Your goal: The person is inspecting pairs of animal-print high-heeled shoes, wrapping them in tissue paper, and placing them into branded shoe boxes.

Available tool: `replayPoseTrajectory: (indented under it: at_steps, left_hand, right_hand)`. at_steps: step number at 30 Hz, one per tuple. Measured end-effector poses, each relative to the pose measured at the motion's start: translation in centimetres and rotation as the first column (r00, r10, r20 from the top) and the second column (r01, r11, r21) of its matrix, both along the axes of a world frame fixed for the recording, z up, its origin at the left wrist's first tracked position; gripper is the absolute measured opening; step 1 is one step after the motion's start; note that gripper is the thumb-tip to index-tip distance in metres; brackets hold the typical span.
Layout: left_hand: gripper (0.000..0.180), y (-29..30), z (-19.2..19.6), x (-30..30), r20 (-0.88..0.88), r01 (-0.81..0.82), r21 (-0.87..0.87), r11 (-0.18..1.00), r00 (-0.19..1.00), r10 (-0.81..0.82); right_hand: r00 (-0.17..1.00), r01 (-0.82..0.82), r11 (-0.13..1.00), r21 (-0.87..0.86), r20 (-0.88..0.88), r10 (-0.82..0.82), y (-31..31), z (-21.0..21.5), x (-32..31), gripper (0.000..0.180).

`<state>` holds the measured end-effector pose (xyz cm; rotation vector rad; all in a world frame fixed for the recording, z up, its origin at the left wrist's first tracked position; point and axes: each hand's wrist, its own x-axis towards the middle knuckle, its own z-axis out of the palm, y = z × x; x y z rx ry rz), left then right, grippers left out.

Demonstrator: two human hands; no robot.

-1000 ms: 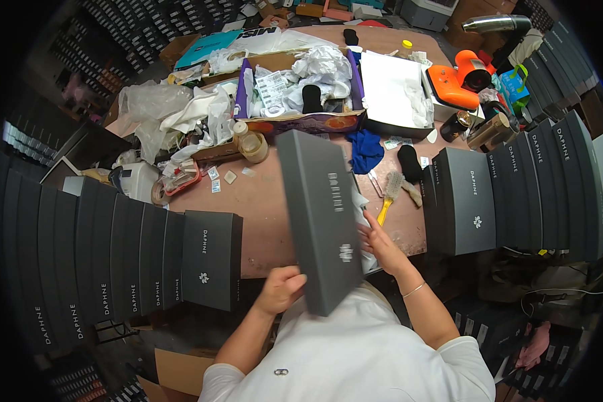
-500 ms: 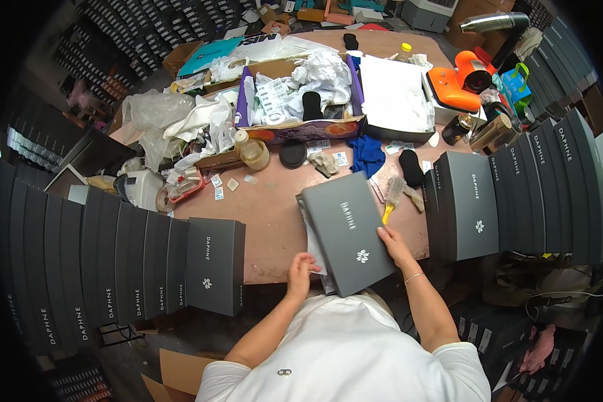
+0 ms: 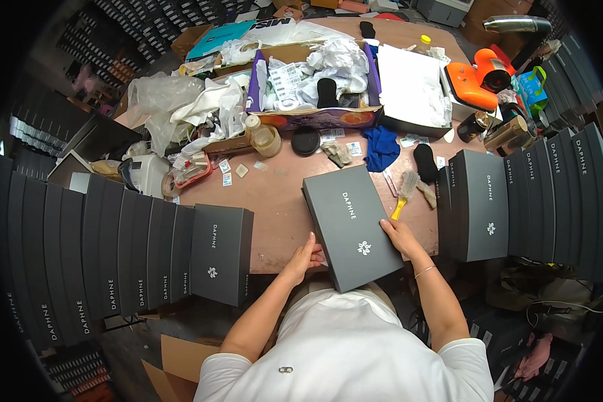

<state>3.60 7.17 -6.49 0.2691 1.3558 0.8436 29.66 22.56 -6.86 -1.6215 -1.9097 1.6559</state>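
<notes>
A dark grey shoe box with a white flower print lies tilted at the table's near edge, right in front of me. Its lid sits down over the base, and what is inside is hidden. My right hand grips the right edge, thumb on the lid and the other fingers out of sight along the side. Against the lower left side is my left hand, fingers stretched out and thumb up, touching the box without wrapping round it. A yellow-handled brush lies just beyond the right hand.
Grey shoe boxes stand in rows at the left and right. Farther back are a purple-edged carton of crumpled paper, a bottle, a round black lid, a blue cloth and an orange device.
The lid has come down on the shoe box, and the white paper that stuck out at its left side is no longer seen. My left hand has moved slightly up along that side.
</notes>
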Motion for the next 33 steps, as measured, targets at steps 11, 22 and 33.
replayPoseTrajectory:
  at_steps: [11,22,33]
  left_hand:
    - [0.048,-2.7,-2.6,1.1,-0.172,0.096,-0.033,0.995,0.980,-0.100]
    - [0.072,-2.1,-3.8,-0.4,0.167,0.190,-0.041,0.981,0.969,-0.181]
    - [0.075,5.4,14.2,12.5,-0.004,0.391,0.738,0.551,0.818,-0.575]
  right_hand:
    - [0.983,0.049,0.992,0.114,0.171,-0.068,-2.3,2.2,-2.0,0.045]
    - [0.974,0.199,0.980,0.003,-0.112,-0.197,-4.9,0.4,-1.0,0.063]
    - [0.815,0.579,0.741,0.340,-0.220,-0.536,1.3,23.7,21.2,0.044]
